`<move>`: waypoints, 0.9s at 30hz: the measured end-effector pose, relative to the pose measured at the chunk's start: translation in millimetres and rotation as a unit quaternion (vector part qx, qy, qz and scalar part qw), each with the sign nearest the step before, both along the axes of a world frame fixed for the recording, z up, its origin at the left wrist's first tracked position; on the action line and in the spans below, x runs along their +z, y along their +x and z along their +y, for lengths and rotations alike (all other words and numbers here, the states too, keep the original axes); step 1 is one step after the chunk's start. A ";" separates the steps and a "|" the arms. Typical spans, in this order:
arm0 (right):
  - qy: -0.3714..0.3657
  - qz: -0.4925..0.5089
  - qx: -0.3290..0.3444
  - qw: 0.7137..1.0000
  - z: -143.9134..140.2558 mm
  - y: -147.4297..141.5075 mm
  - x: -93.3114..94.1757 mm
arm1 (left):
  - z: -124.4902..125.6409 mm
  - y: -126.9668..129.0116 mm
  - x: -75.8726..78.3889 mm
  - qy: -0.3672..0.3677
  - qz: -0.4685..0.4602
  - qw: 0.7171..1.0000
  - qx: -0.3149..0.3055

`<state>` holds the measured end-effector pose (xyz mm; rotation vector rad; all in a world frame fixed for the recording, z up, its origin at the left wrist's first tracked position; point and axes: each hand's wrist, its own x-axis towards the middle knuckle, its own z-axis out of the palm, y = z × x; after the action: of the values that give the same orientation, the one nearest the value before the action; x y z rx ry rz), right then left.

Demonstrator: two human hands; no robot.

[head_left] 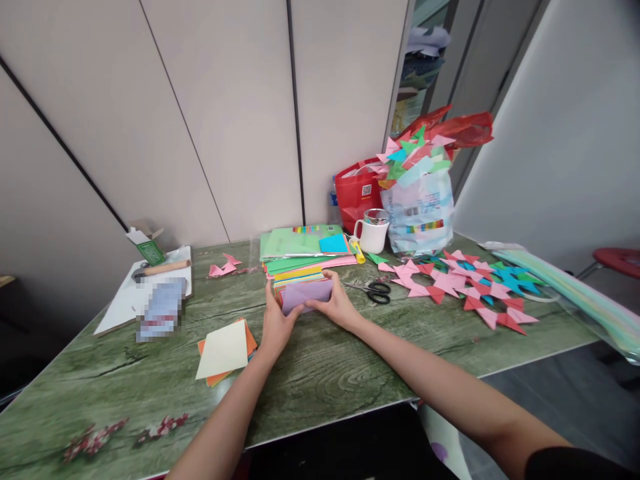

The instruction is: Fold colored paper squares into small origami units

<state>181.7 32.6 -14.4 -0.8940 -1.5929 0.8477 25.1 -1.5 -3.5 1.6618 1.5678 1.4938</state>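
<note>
Both hands grip a stack of coloured paper (299, 275), with a purple sheet (306, 293) facing me. My left hand (277, 323) closes round the stack's left side. On the right side is my right hand (336, 307), its fingers behind the stack. Both thumbs press on the front of the purple sheet near its lower edge. Scissors (376, 292) with black handles lie just right of my right hand. To the left of my left forearm rests a loose pile of square paper (224, 350), cream on top with orange beneath.
Behind the hands lie green paper packs (285, 243) and a white mug (374, 238). A red bag (353, 200) and a plastic bag of folded paper (420, 210) stand behind. Folded paper stars (450, 283) spread right; a hammer (165, 268) lies on a white board (120, 307) left.
</note>
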 end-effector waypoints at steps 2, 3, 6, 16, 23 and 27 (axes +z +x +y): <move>0.003 0.000 0.012 1.000 -1.0 0.6 1.2 | -1.8 1.6 5.0 0.008 -0.021 1.000 -0.005; 0.007 0.003 0.034 0.999 -2.1 -0.3 1.4 | -3.0 2.7 7.9 0.019 -0.033 0.999 -0.005; 0.014 0.003 0.085 0.996 -6.0 -6.4 -0.8 | -6.5 6.2 14.0 0.052 -0.051 0.997 0.016; 0.014 -0.214 0.024 0.977 14.2 20.0 8.7 | -3.6 1.6 11.7 -0.006 -0.016 0.997 0.071; -0.076 -0.500 -0.261 0.822 26.5 63.2 19.8 | -2.0 -2.5 15.0 0.006 -0.025 0.994 0.102; -0.122 -0.487 -0.318 0.804 31.5 77.8 17.8 | -2.0 -2.0 15.6 0.004 -0.036 0.995 0.091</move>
<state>259.5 64.2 3.4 -2.1364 -1.8036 0.0420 23.0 -3.5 12.1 1.4854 1.7143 1.6332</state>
